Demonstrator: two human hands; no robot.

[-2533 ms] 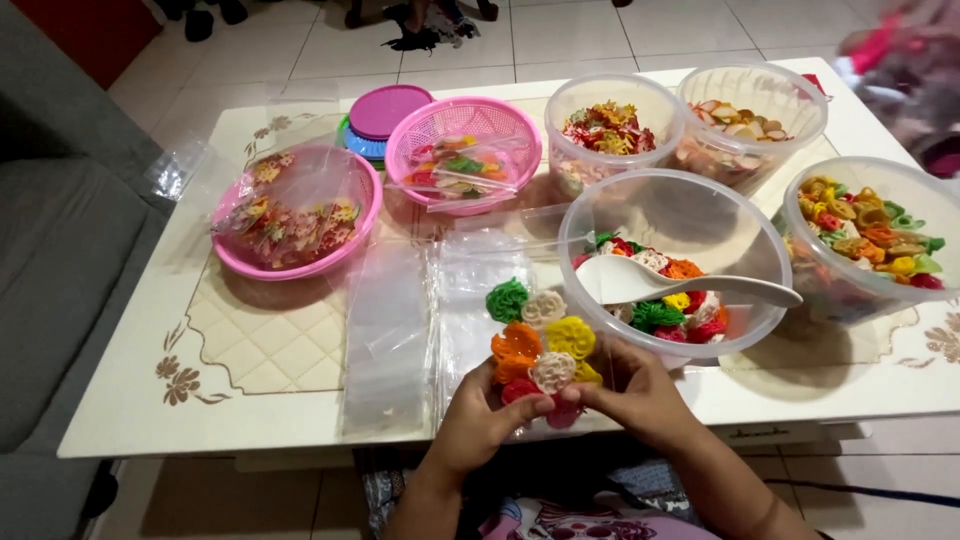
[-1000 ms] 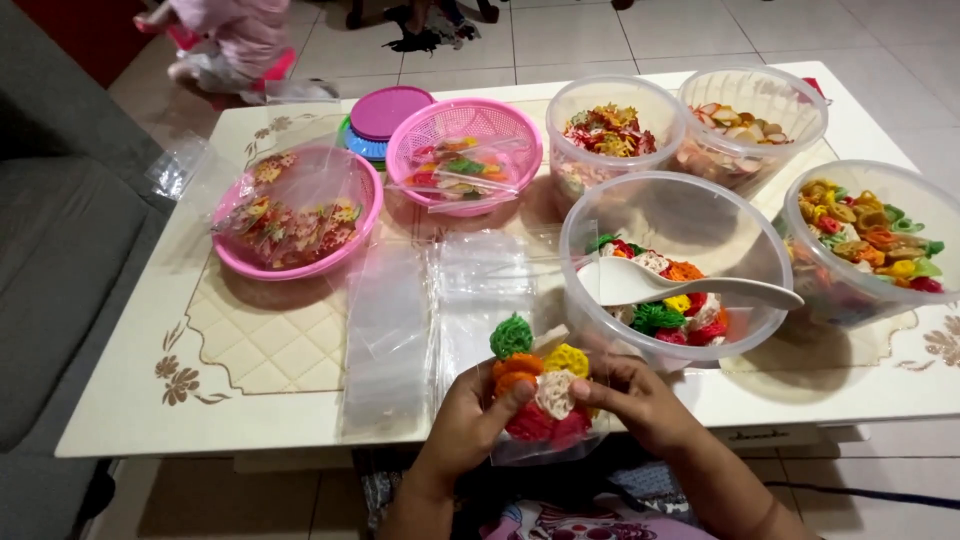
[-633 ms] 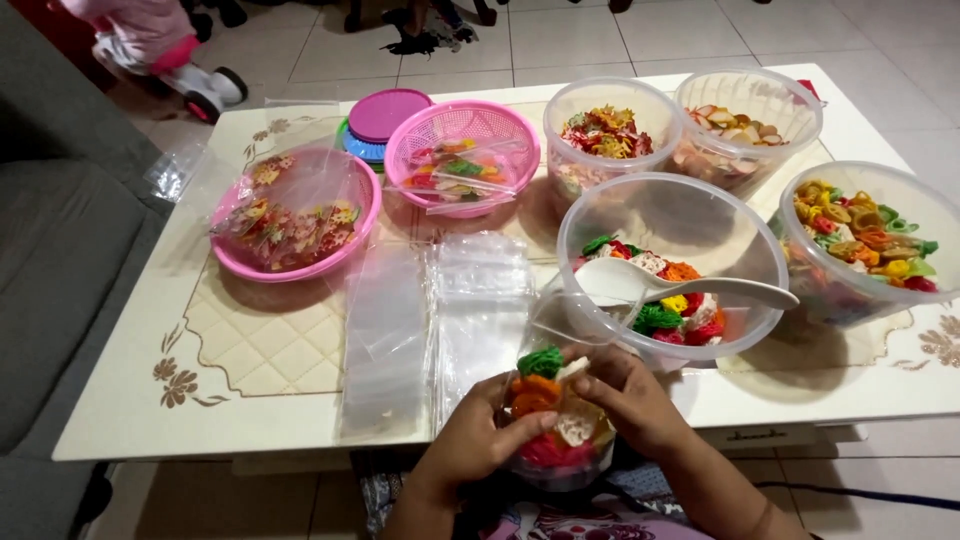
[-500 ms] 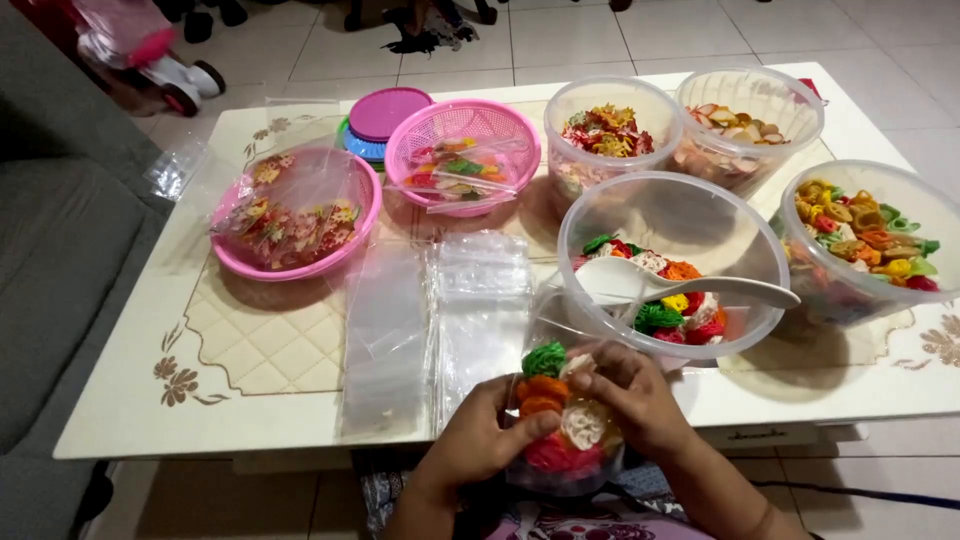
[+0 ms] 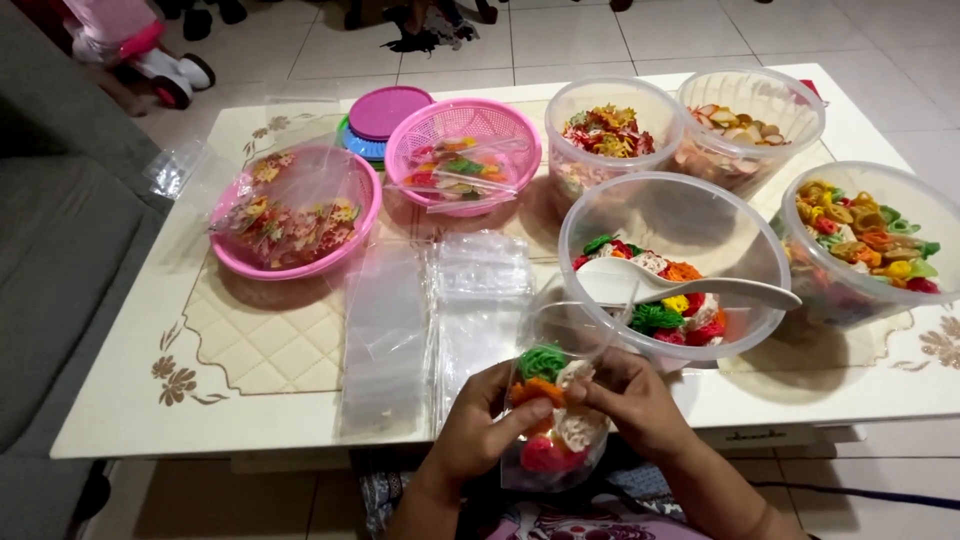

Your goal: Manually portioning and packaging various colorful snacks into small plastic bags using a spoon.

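Observation:
Both hands hold one small clear plastic bag [image 5: 552,420] filled with coloured flower-shaped crackers, at the near edge of the white table [image 5: 120,400]. My left hand [image 5: 478,425] grips its left side, thumb across the front. My right hand [image 5: 632,400] pinches its right side near the top. The bag's open mouth stands upward in front of a clear bowl [image 5: 672,210] that holds more coloured crackers and a white scoop [image 5: 660,285].
Flat clear bags [image 5: 440,320] lie in stacks at the table's middle. Two pink baskets [image 5: 290,262] [image 5: 465,120] hold filled bags. Three clear tubs of crackers [image 5: 605,100] [image 5: 750,85] [image 5: 870,180] stand at the back and right. A grey sofa [image 5: 50,260] is on the left.
The crackers have slid from a flat spread down into the bottom of the bag, and both hands have drawn the bag nearer and lower. A child's ride-on toy passed behind the table.

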